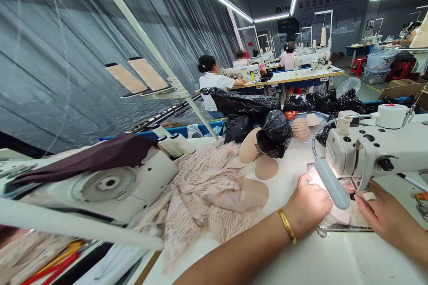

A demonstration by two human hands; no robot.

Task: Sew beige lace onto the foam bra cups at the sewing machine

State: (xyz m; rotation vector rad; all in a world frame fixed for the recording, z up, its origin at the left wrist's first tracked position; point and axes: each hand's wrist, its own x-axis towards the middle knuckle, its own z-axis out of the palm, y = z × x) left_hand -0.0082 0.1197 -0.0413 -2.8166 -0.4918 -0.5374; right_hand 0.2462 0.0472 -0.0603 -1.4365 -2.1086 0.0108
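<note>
My left hand (309,207), a gold bracelet at its wrist, lies with curled fingers on a pale pink fabric piece (340,216) at the sewing machine (363,142). A grey lamp (331,183) on a bendable neck hides part of that piece and the fingertips. On the needle's other side is my right hand (384,213), thumb and fingers close together by the presser foot. A beige band (369,196) shows at one of its fingers. Whatever its fingertips grip is too small and covered to make out.
Left of my arm lies crumpled pale lace fabric (207,187), with beige oval pads (266,167) beside it. Black plastic bags (274,133) and a stack of pads (301,128) stand behind. A second machine (110,185) and a slanting thread stand are at left. Co-workers sit further back.
</note>
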